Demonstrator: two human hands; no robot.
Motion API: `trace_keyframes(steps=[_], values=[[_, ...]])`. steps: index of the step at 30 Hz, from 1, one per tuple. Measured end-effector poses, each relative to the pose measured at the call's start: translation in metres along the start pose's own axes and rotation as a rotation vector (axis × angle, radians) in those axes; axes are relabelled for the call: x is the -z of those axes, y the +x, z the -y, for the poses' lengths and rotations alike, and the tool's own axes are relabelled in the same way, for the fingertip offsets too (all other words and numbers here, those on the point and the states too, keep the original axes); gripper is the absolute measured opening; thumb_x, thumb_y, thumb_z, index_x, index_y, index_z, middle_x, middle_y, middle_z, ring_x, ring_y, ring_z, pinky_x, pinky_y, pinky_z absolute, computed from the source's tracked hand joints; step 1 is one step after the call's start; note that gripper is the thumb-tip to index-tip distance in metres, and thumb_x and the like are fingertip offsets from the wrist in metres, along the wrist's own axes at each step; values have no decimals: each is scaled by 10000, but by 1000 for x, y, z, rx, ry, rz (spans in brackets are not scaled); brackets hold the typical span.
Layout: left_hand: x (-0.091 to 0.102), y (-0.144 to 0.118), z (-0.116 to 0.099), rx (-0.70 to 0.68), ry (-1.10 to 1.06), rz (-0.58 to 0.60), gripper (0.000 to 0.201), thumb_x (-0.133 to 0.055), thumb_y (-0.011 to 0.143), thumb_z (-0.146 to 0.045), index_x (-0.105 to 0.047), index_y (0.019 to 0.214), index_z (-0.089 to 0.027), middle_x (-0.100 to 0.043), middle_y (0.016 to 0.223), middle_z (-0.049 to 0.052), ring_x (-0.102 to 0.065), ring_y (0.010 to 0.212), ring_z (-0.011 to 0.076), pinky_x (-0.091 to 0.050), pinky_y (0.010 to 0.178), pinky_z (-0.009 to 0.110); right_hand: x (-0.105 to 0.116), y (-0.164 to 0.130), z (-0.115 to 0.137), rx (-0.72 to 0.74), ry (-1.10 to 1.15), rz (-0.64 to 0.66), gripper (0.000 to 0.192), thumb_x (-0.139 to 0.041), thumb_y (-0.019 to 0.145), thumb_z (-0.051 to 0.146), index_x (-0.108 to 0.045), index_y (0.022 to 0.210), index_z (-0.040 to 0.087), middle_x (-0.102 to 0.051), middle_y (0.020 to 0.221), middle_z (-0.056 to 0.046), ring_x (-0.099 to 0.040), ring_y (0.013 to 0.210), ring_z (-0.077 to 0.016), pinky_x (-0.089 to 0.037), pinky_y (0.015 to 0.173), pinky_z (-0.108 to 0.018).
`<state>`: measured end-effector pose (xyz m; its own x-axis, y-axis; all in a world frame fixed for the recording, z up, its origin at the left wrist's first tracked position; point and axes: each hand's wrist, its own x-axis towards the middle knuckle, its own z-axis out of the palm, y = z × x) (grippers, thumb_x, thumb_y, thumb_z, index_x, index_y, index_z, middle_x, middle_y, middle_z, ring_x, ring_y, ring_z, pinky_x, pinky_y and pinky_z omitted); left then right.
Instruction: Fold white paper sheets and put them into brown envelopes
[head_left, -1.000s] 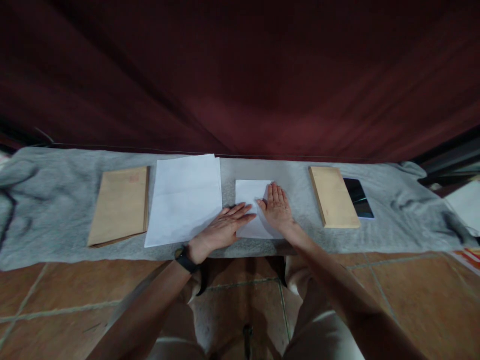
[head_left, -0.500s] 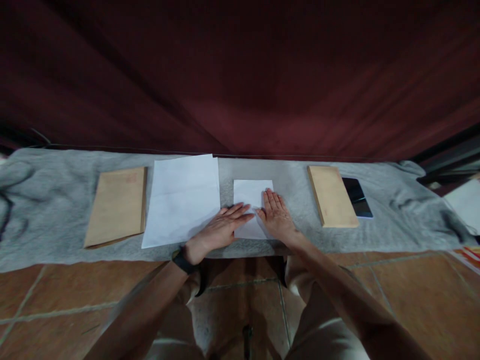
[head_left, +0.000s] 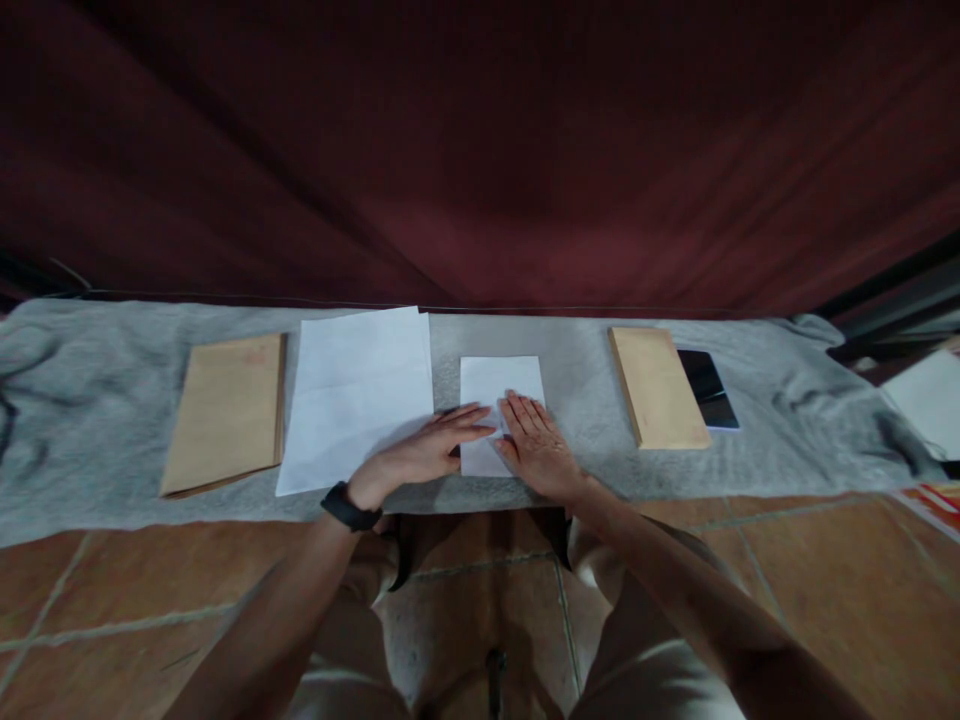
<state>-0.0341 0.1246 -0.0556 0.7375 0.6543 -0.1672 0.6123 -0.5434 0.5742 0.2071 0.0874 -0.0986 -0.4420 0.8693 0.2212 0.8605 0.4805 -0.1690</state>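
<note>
A small folded white paper (head_left: 501,380) lies on the grey cloth (head_left: 577,360) in front of me. My left hand (head_left: 427,452) rests flat with its fingertips on the paper's lower left part. My right hand (head_left: 536,447) lies flat, fingers together, over the paper's lower right part. A black band sits on my left wrist. Left of the folded paper is a larger white sheet (head_left: 356,395), beside my left hand.
A brown envelope stack (head_left: 225,412) lies at the left, another brown envelope stack (head_left: 658,387) at the right with a dark phone (head_left: 709,388) beside it. A dark red curtain hangs behind. White paper (head_left: 926,398) sits at far right. Tiled floor lies below.
Both hands have slid toward me down the folded paper, uncovering more of its upper half. The view has shifted slightly.
</note>
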Motion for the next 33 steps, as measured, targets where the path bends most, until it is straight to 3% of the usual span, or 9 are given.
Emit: trace_keyframes(steps=[5,9,12,16,20,24,28,33], values=[[11,2,1,-8,-132,-60,614,-460,840,-38,-641,1367,-296,-509,1557,-26,-462,1452,178,-369,1226,411,3,0,2,3,-3,-8,610,-404,1062,405,-382,1562,57,-331,1651,-175,-302,1540,-264,-245,1274,-454],[4,18,-12,146,-174,-325,467,-384,986,-218,-631,1383,-207,-663,1401,52,-633,1274,211,-479,1140,403,4,0,4,6,-4,-6,616,-404,1063,418,-377,1565,62,-346,1645,-166,-309,1537,-264,-249,1273,-458],[-14,35,-26,158,-71,-476,477,-362,1039,-332,-559,1441,-166,-568,1507,102,-510,1413,228,-392,1211,432,4,0,6,19,11,-1,605,-415,1056,405,-389,1560,71,-347,1646,-155,-325,1530,-264,-264,1268,-463],[-41,53,-45,191,61,-448,607,-338,1057,-435,-359,1558,-93,-334,1651,186,-248,1561,265,-290,1261,478,0,0,8,18,12,17,572,-458,1021,310,-436,1533,56,-398,1619,-170,-352,1517,-274,-267,1266,-473],[-59,59,-58,234,137,-480,643,-325,1056,-478,-273,1600,-138,-289,1674,171,-165,1581,282,-196,1285,531,-3,0,9,31,-13,56,615,-496,972,225,-400,1557,63,-389,1621,-182,-320,1532,-289,-255,1269,-491],[-63,57,-61,251,157,-514,669,-298,1057,-489,-193,1626,-154,-288,1677,160,-168,1581,274,-191,1287,524,-3,1,10,11,-31,68,626,-469,974,203,-366,1572,53,-363,1634,-185,-301,1538,-286,-243,1274,-487],[-62,54,-59,254,202,-511,691,-308,1051,-496,-205,1624,-125,-273,1680,168,-148,1585,285,-174,1289,530,-3,1,9,-37,-38,52,607,-419,991,197,-356,1564,7,-365,1633,-189,-299,1538,-267,-224,1282,-448],[-63,52,-55,275,234,-508,695,-324,1046,-465,-202,1625,-100,-289,1669,183,-160,1580,295,-176,1286,540,-4,2,2,-63,-37,2,592,-372,1007,203,-347,1578,49,-336,1655,-147,-276,1549,-238,-224,1277,-436]])
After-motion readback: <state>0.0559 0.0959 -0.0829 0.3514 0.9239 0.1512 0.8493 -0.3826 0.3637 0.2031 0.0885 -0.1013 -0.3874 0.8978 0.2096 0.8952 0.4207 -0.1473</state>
